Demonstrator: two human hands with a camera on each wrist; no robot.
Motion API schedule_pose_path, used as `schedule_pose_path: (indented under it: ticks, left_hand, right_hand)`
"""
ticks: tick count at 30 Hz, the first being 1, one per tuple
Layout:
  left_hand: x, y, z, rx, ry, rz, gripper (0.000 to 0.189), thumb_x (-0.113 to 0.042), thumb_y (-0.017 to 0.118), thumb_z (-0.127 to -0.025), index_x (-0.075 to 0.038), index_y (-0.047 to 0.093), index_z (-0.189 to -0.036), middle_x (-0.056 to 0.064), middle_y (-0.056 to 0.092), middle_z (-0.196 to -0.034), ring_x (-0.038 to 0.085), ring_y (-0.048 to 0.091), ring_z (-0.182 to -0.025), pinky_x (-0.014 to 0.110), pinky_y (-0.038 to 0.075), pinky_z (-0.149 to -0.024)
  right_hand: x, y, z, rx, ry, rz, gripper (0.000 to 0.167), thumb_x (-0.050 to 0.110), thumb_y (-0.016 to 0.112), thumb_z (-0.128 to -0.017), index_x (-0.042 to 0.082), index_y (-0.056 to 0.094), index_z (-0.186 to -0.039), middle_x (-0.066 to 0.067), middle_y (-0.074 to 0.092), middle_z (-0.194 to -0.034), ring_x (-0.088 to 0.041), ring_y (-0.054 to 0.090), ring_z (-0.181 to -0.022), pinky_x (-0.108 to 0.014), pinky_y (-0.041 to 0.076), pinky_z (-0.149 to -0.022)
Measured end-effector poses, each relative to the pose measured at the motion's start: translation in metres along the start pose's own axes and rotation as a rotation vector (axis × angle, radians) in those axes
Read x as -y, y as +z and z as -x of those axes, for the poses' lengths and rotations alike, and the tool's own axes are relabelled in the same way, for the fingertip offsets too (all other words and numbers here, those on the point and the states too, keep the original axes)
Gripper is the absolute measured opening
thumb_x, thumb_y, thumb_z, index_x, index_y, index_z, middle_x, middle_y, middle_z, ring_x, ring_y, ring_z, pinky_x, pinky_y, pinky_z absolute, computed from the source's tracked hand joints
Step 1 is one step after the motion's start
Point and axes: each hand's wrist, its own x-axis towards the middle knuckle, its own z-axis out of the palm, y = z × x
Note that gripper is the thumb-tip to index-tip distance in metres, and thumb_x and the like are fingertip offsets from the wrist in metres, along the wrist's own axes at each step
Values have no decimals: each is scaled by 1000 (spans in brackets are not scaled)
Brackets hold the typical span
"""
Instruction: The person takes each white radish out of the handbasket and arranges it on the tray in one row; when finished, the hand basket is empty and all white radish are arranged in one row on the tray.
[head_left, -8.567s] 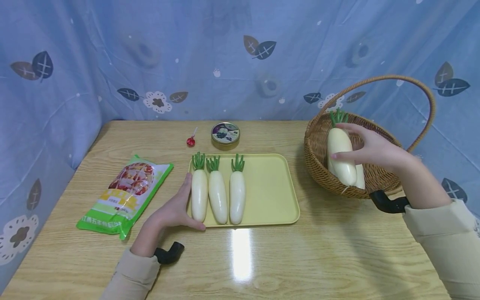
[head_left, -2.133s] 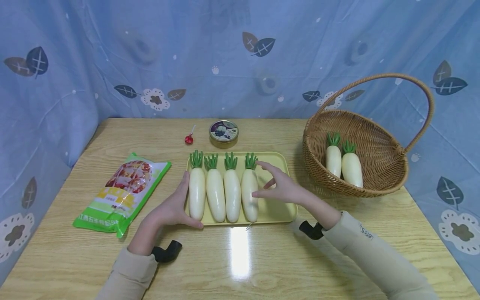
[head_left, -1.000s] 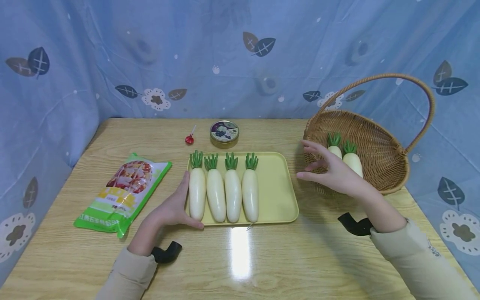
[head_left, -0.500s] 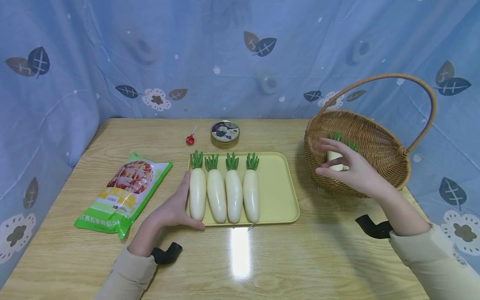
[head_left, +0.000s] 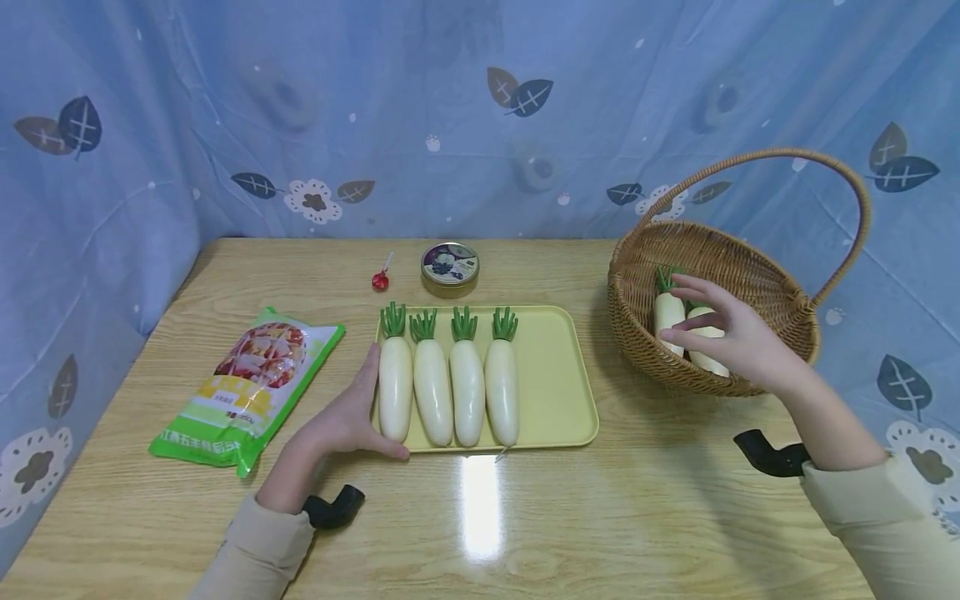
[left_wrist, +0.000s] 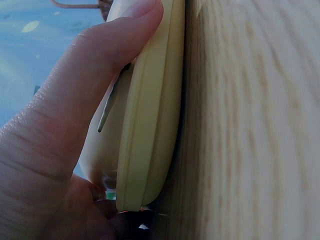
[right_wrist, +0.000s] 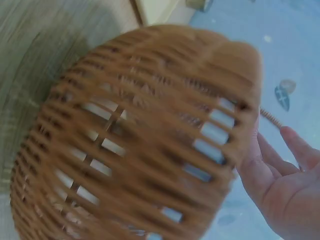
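Observation:
Several white radishes with green tops, among them the rightmost white radish [head_left: 502, 392], lie side by side on the pale yellow tray [head_left: 555, 375]. My left hand [head_left: 348, 417] holds the tray's near left corner, fingers along its left side and thumb [left_wrist: 105, 60] over the front rim. My right hand [head_left: 738, 333] reaches over the wicker basket [head_left: 652, 358], thumb and fingers spread apart above two more radishes, a left one [head_left: 667, 312] and a right one [head_left: 701, 360] partly hidden by the hand. In the right wrist view, the basket wall [right_wrist: 140, 130] hides the radishes.
A green-edged food bag [head_left: 251, 387] lies left of the tray. Behind the tray stand a round tin [head_left: 450, 267] and a red lollipop [head_left: 381, 281]. The basket's tall handle [head_left: 855, 192] arches up at the right. A blue patterned curtain [head_left: 420, 167] closes the back.
A radish my right hand held at the basket earlier now lies on the tray beside the others. That hand has since let go and moved right, back over the basket. My left hand stays put.

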Motion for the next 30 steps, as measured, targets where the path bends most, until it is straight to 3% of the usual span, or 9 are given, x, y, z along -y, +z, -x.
schedule_pose_path:
  ticks: [7, 12, 15, 19, 22, 26, 30]
  left_hand:
    - [0, 0, 0, 6, -5, -7, 149, -40, 89, -48, -2, -21, -141, 20, -16, -149, 32, -7, -136, 52, 7, -108]
    - [0, 0, 0, 1, 4, -13, 150, -40, 90, -47, -2, -21, -141, 21, -16, -149, 32, -6, -136, 51, 7, -108]
    - [1, 0, 1, 0, 7, -21, 150, -41, 90, -47, -2, -21, -141, 21, -15, -149, 32, -6, -136, 51, 7, -108]
    - [0, 0, 2, -5, 17, -23, 151, -40, 90, -46, -2, -21, -141, 21, -15, -149, 31, -6, -137, 50, 7, -108]
    - [0, 0, 2, -7, 24, -23, 151, -40, 90, -46, -2, -21, -141, 21, -15, -149, 31, -6, -137, 50, 7, -108]
    - [1, 0, 1, -12, 33, -29, 151, -39, 90, -45, -2, -20, -142, 20, -14, -149, 30, -6, -137, 50, 7, -108]
    - [2, 0, 1, -13, 37, -28, 151, -40, 90, -46, -3, -20, -142, 20, -14, -149, 30, -5, -137, 50, 7, -108]
  right_hand:
    - [-16, -9, -1, -5, 19, 9, 75, 18, 62, -88, 14, 16, -147, -26, 31, -139, 6, 50, -91, -16, 46, -69]
    - [-28, -16, -1, -9, 64, 53, 77, 21, 62, -88, 15, 14, -148, -24, 31, -141, 10, 48, -89, -31, 46, -76]
    - [-34, -19, -1, -9, 88, 78, 79, 22, 63, -87, 14, 12, -148, -25, 30, -141, 9, 48, -89, -33, 47, -75]
    - [-41, -23, -2, -16, 98, 89, 79, 22, 63, -87, 13, 13, -148, -27, 31, -139, -12, 53, -97, -20, 46, -68]
    - [-45, -24, -2, -28, 119, 90, 78, 24, 63, -87, 14, 14, -148, -25, 32, -140, -32, 50, -104, -17, 46, -66]
    - [-51, -26, -2, -29, 145, 101, 78, 26, 62, -88, 11, 14, -147, -23, 30, -141, -37, 45, -107, -25, 47, -70]
    - [-57, -28, -3, -10, 148, 97, 78, 27, 61, -88, 7, 14, -147, -25, 27, -142, -40, 43, -110, -47, 45, -78]
